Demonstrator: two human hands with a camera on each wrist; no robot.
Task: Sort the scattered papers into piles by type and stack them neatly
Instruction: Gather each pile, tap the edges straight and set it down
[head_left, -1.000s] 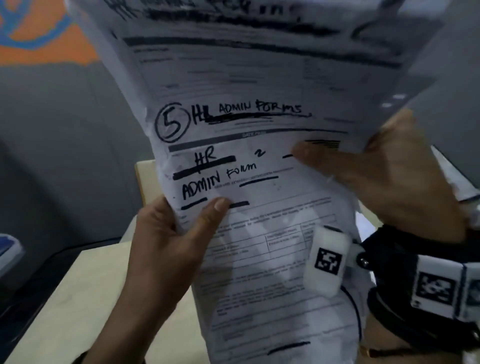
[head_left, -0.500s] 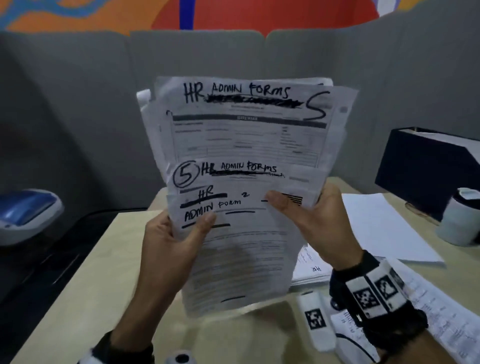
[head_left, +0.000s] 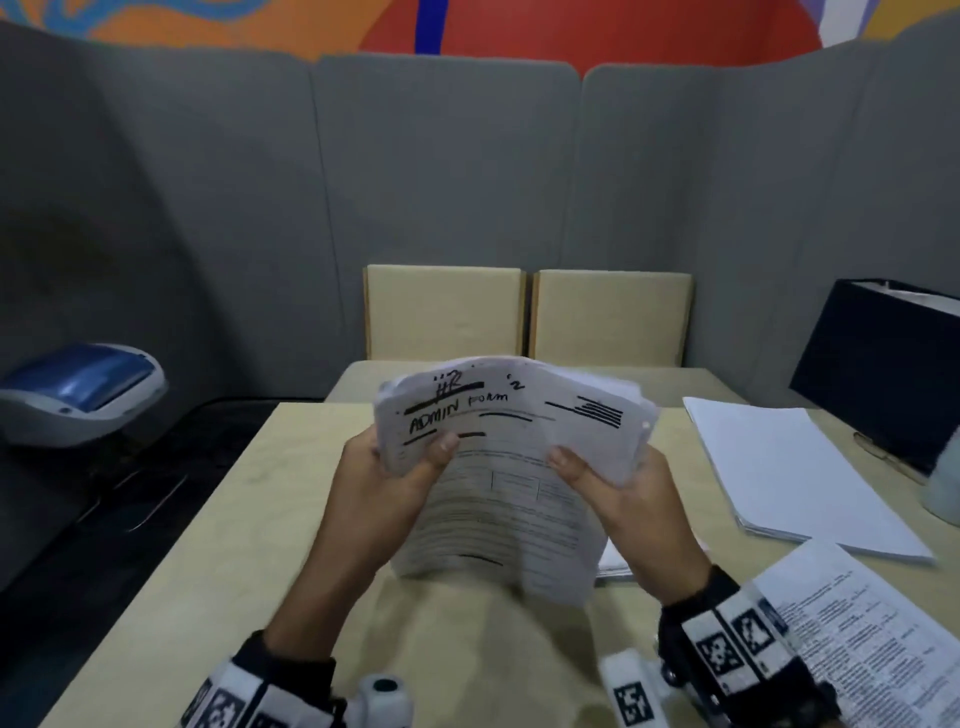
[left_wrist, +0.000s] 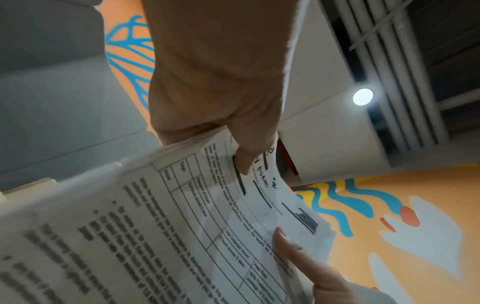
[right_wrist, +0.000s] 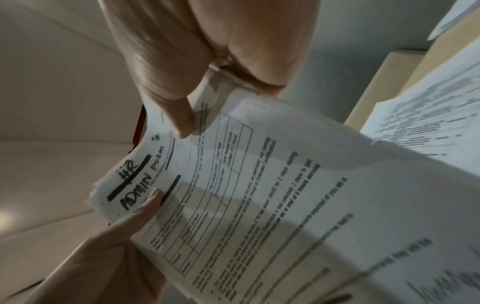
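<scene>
A sheaf of printed forms (head_left: 511, 467), the top sheet hand-marked "HR ADMIN FORM", stands with its lower edge on or just above the light wooden table (head_left: 249, 499), its top bending away from me. My left hand (head_left: 387, 480) grips its left edge, thumb on the front. My right hand (head_left: 621, 491) grips the right edge the same way. The left wrist view shows the forms (left_wrist: 182, 226) pinched under my left thumb (left_wrist: 249, 156). The right wrist view shows the forms (right_wrist: 259, 195) under my right thumb (right_wrist: 182, 119).
A stack of blank white sheets (head_left: 789, 467) lies at the right. A printed page (head_left: 872, 639) lies near the right front corner. A dark box (head_left: 883, 358) and a pale cup (head_left: 943, 483) stand far right. A grey-blue device (head_left: 78, 389) sits off the table, left.
The sheaf has come down from in front of my face to the table. Its fanned sheets have been squared together, and my right hand has shifted to the right edge.
</scene>
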